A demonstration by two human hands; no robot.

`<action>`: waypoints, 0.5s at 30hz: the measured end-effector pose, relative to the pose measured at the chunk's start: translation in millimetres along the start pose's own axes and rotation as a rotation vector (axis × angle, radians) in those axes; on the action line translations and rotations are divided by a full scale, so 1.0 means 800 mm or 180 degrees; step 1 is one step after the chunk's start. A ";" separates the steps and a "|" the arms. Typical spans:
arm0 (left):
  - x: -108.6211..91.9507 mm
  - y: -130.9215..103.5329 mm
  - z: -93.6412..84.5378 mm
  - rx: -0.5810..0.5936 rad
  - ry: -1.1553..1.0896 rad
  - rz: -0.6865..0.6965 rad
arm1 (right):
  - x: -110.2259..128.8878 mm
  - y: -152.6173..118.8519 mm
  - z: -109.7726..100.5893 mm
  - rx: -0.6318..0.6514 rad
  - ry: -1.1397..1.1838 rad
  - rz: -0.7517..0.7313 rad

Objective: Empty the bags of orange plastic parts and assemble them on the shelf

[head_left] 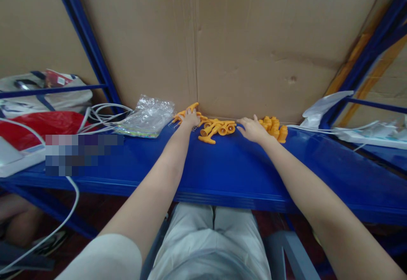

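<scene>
My left hand is at the back of the blue shelf, its fingers curled onto yellow-handled corkscrews whose metal spirals stick out to the left. Its grip is partly hidden by the hand itself. Just right of it lies a loose heap of yellow plastic parts, some T-shaped, some with round cup-like openings. My right hand rests between this heap and a cluster of upright yellow knobbed pieces. Its fingers are apart, pointing left toward the heap, with nothing visible in them.
Clear plastic bags and white cables lie on the left, by a red bag. A cardboard wall closes the back. Blue frame posts rise at both sides. White plastic sits at right.
</scene>
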State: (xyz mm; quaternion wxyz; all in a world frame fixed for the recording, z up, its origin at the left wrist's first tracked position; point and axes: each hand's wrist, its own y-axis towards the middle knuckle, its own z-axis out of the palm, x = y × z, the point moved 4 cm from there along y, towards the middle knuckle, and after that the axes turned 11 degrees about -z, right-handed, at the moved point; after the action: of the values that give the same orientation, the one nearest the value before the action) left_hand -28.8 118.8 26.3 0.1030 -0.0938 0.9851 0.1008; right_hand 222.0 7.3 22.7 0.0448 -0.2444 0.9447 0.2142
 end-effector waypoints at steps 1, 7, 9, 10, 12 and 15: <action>0.002 0.002 0.000 0.0020 -0.0007 -0.0012 | 0.006 0.001 0.003 0.0032 0.0067 -0.0071; 0.010 0.015 -0.006 0.0226 -0.0055 -0.0050 | 0.034 0.006 0.015 0.0212 0.0168 -0.0089; 0.011 0.016 -0.009 0.0188 -0.0079 -0.0038 | 0.039 0.007 0.014 0.0228 0.0070 -0.0028; 0.011 0.015 -0.009 0.0167 -0.0082 -0.0026 | 0.040 0.008 0.013 0.0242 0.0018 0.0003; 0.012 0.014 -0.008 0.0149 -0.0072 -0.0009 | 0.041 0.008 0.011 0.0264 -0.0051 0.0053; 0.012 0.012 -0.005 0.0083 -0.0082 -0.0008 | 0.040 0.007 0.007 0.0250 -0.0071 0.0123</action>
State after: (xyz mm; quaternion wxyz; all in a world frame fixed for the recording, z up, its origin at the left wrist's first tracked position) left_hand -40.8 125.2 29.5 0.1170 -0.0924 0.9848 0.0890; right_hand 191.3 0.4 13.7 0.0608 -0.2218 0.9563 0.1804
